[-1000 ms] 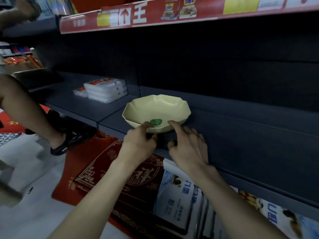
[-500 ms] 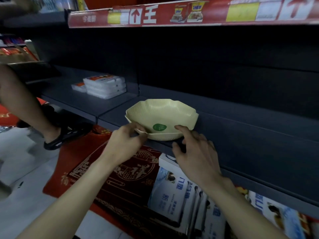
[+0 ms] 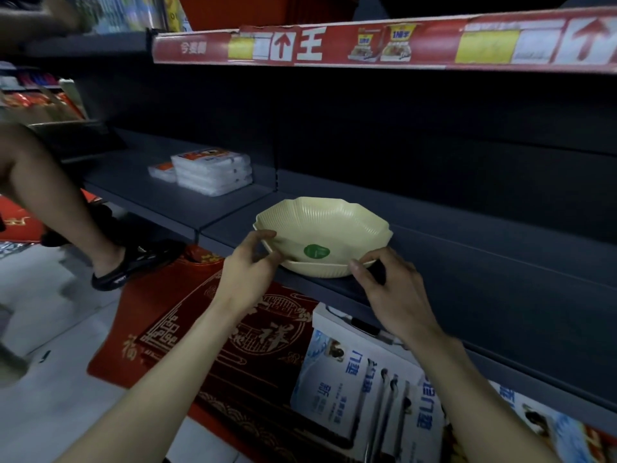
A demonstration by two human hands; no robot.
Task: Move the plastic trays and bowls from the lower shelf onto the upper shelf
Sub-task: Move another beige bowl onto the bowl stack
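Two pale yellow scalloped plastic bowls (image 3: 329, 225), nested and with a green sticker on the upper one, sit near the front edge of a dark grey shelf (image 3: 484, 262). My left hand (image 3: 248, 272) pinches the upper bowl's left rim between thumb and fingers. My right hand (image 3: 390, 289) pinches the rim at the front right, where the upper bowl's edge is lifted a little off the lower one. A stack of white plastic trays (image 3: 213, 173) with orange labels lies further left on the same shelf level.
A red-edged shelf (image 3: 367, 48) runs overhead. Below the grey shelf lean blue-and-white boxes (image 3: 360, 389) and a red patterned mat (image 3: 233, 345). Another person's leg in a black sandal (image 3: 100, 242) stands on the floor at the left.
My hands have spread apart along the bowl's rim, left hand to the left edge, right hand to the front right. The upper bowl's rim has lifted slightly off the lower bowl.
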